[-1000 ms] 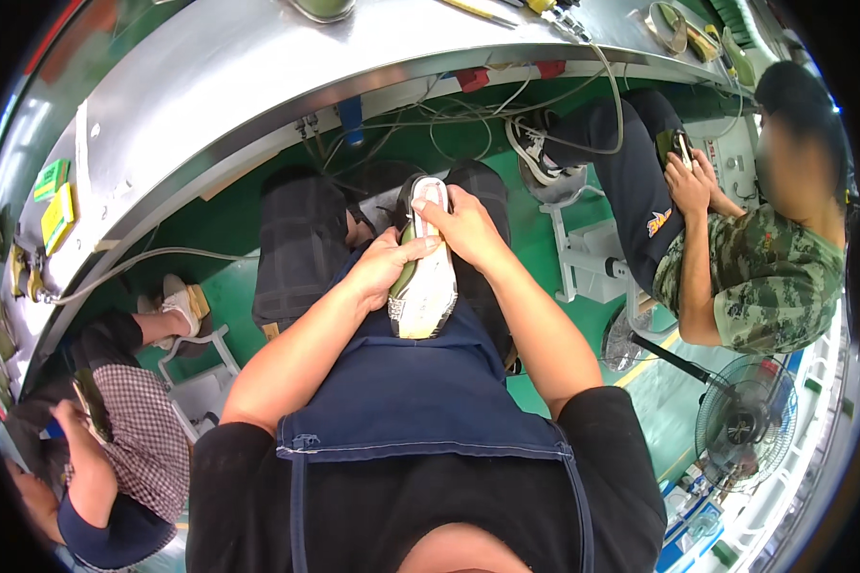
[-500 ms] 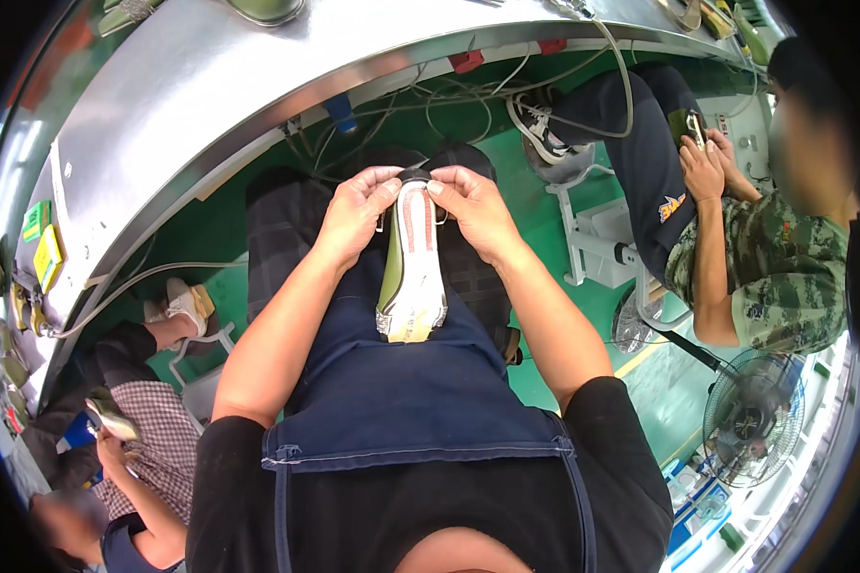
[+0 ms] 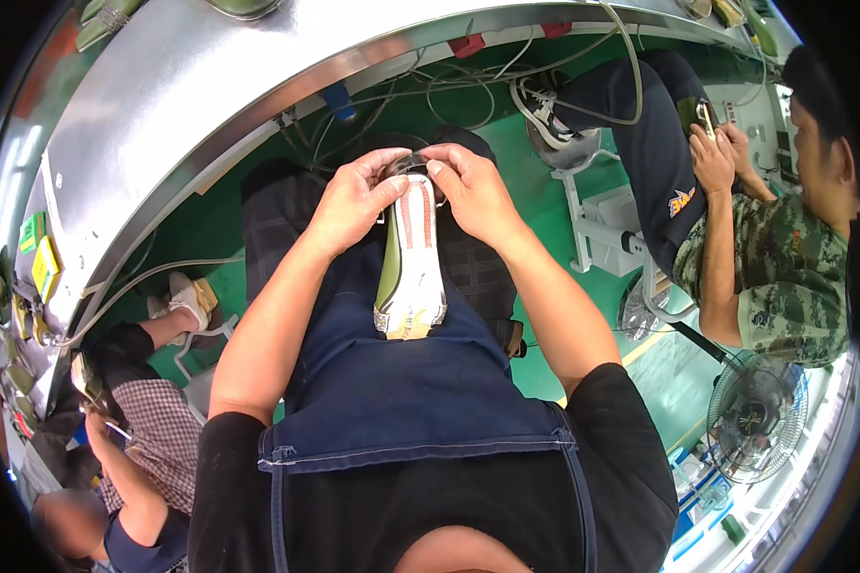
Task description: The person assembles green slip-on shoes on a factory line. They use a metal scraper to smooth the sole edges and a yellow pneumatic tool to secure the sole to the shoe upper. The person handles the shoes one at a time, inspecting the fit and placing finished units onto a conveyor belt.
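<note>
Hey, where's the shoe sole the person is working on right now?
In the head view, the shoe sole lies at centre on the dark blue apron, its far end pinched between the left hand and right hand.

A white and olive-green sports shoe (image 3: 409, 272) lies sole up on the lap, lengthwise, over a dark blue denim apron. Its sole is pale with an orange-red patterned strip running along the middle toward the far end, and an olive-green side wall shows along its left edge. The near end, closest to the body, looks yellowish and silvery. The far end is gripped between the fingers of both hands, left hand (image 3: 352, 201) and right hand (image 3: 475, 191).
</note>
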Demonstrator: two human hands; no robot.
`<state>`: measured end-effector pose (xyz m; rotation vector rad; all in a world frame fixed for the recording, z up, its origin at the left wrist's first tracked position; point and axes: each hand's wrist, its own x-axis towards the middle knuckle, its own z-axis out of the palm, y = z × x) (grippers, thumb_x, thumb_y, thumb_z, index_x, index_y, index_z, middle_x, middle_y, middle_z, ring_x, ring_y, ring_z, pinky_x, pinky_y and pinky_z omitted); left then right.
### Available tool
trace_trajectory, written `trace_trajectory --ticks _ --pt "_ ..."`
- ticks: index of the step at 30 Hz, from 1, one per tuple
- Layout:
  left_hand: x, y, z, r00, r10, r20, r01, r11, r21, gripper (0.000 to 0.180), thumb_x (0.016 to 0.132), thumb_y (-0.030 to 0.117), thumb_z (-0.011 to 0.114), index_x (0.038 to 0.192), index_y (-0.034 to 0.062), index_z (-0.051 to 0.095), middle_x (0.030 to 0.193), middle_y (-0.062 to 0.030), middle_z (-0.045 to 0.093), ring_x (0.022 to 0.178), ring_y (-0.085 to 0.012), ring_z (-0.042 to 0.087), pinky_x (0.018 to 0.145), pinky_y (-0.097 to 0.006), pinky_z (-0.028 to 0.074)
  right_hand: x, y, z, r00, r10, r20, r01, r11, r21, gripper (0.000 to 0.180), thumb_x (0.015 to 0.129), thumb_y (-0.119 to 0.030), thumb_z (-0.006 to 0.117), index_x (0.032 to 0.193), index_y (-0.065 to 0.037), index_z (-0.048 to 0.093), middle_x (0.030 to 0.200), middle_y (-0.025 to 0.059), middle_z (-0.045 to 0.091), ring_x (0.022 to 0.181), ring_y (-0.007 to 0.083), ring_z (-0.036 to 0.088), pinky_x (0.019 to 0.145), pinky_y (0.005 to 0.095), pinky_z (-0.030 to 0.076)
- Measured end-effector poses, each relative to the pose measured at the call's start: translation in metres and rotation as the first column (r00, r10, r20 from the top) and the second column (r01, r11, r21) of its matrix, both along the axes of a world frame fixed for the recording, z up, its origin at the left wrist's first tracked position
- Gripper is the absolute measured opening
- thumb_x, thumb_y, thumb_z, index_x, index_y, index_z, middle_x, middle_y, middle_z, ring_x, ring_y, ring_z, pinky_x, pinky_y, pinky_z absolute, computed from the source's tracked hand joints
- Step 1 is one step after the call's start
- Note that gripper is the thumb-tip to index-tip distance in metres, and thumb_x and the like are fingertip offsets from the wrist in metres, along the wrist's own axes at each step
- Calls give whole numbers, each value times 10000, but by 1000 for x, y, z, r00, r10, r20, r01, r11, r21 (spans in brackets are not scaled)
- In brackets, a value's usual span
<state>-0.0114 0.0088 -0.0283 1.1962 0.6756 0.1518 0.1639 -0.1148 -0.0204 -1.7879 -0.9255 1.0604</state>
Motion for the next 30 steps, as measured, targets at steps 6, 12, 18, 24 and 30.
trace_trajectory --ticks 6,12,18,24,30 --pt "-1 -5 14 999 -18 -36 22 994 110 431 1004 137 668 1398 -26 608 1227 -107 698 1126 -175 668 1006 -321 522 -10 -9 12 980 -76 -186 87 995 52 338 998 -126 699 1252 89 638 1032 148 747 904 145 702 821 300 567" --pt "1 -9 20 996 -16 -90 56 888 456 348 981 136 677 1301 -1 680 1039 -88 644 1013 -207 670 929 -321 528 -11 -8 8 983 -99 -154 112 991 78 309 991 -142 715 1204 75 660 1008 135 745 891 134 697 800 300 564" --pt "1 -16 15 998 24 -50 16 744 668 299 964 87 681 1248 -4 711 1019 -116 640 942 -240 649 846 -319 527 -14 -12 5 994 -95 -51 102 983 151 268 991 -135 704 1177 55 668 962 143 736 844 179 710 780 321 567" --pt "3 -21 18 998 62 -31 -26 748 663 280 960 72 687 1226 -3 734 1023 -127 651 935 -236 646 810 -328 535 -14 -13 13 995 -96 -24 99 985 141 257 984 -133 697 1157 54 667 939 140 731 801 184 697 755 327 563" --pt "4 -19 14 997 60 -55 -7 741 671 302 963 99 688 1244 -2 736 1028 -135 652 934 -245 646 816 -331 531 -11 -11 12 996 -89 -9 89 992 94 253 968 -124 696 1152 48 671 922 142 731 795 181 697 739 326 560"
